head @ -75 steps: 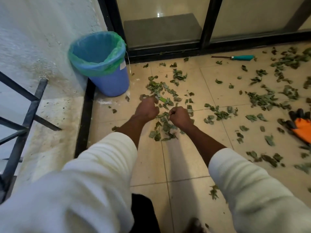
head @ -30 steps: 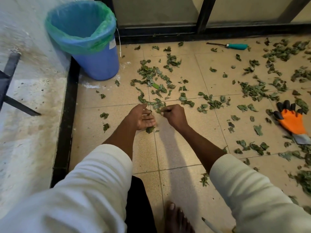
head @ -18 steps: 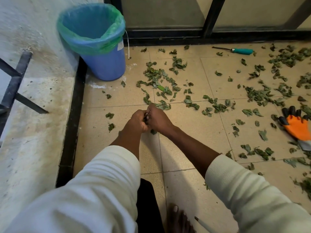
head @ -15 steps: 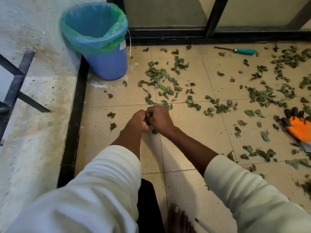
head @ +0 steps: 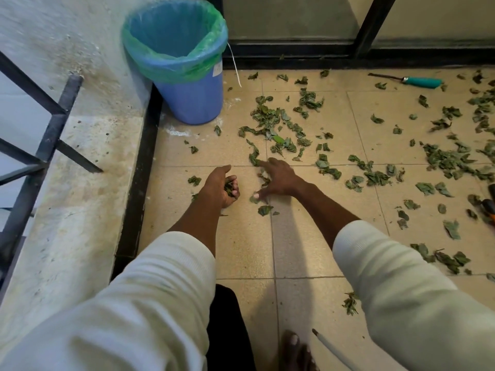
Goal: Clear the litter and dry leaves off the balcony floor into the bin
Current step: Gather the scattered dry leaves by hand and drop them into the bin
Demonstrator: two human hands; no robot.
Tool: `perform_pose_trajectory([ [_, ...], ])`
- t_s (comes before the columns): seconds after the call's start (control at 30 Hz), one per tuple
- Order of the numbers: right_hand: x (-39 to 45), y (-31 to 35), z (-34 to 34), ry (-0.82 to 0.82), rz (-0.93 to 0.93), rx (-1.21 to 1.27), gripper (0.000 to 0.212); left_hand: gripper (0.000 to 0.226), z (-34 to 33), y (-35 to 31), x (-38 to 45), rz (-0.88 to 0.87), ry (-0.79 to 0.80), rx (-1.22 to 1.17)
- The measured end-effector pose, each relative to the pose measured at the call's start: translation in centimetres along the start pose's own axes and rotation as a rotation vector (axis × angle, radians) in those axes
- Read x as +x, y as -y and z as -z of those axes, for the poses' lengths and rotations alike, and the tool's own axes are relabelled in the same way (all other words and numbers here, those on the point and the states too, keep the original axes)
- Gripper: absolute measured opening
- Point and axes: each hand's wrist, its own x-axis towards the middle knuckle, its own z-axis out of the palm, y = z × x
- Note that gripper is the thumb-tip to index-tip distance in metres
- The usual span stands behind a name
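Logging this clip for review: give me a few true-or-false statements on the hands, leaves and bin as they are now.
1. The left hand holds a clump of leaves. True.
2. The right hand is clenched in a fist. False: its fingers are spread over leaves on the floor.
3. The bin stands by the wall and has a green liner. True.
4. The bin is full of leaves. False: none show inside it.
5. The teal-handled tool lies on the floor near the door frame. True.
6. The floor is cleared. False: many leaves are scattered across it.
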Motion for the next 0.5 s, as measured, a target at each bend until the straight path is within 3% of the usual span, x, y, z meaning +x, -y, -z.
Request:
perform_pose_trajectory([
  [0.1, -1.1, 1.1, -2.3, 0.041, 0.110, -0.108, 0.107, 0.032, 0.7, -0.3, 0.1, -0.011, -0.033, -0.010],
  [0.3, -5.6, 1.6, -5.3, 0.006, 0.321, -0.282, 0.055, 0.044, 1.1, 0.0, -0.7, 0.025, -0.063, 0.028],
  [0.5, -9.8, -0.2, -6.3, -0.244, 0.309, -0.292, 0.037, 0.053, 0.8, 0.7, -1.8, 0.142, -0.013, 0.107],
])
